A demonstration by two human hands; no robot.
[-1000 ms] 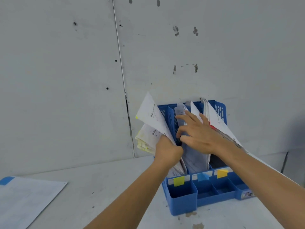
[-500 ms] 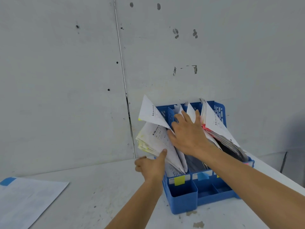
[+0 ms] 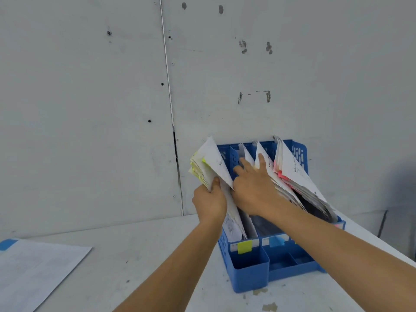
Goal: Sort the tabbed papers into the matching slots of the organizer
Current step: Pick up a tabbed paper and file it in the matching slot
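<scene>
From the head camera we look down along both forearms to a blue organizer [image 3: 249, 273]. It stands on a pale table [image 3: 135, 255] against a grey wall [image 3: 90, 109].

Our left hand [image 3: 210, 202] grips the yellow-tabbed stack [image 3: 208, 163]. The thumb lies across the near face of the sheets, and the other fingers curl round behind them, out of sight. The stack fans up and away above that hand, tilted to the left, with yellow tabs showing along its left edge. Below the hand, sheets run down past the wrist into the organizer's leftmost slot. Further down, on the front of that slot, sits a yellow label [image 3: 244, 247].

Our right hand [image 3: 254, 188] is just beside the left one, at the stack's right edge; we cannot tell whether it touches the stack. Its fingers [image 3: 261, 158] are straight and spread apart, laid flat against the middle papers [image 3: 269, 164]. These stand tilted in the middle slot, beyond the palm. The hand pinches nothing. A blue label [image 3: 276, 241] marks the front of that slot, under the right forearm.

To the right of the right hand, the pink-tabbed papers [image 3: 297, 176] lean in the rightmost slot. Their pink tabs run along the left edge, just beside the little-finger side of the hand.

Well apart from the left hand, far out to its left and nearer to us, a loose sheet [image 3: 38, 271] lies flat on the table. It has a blue tab at its far left corner.
</scene>
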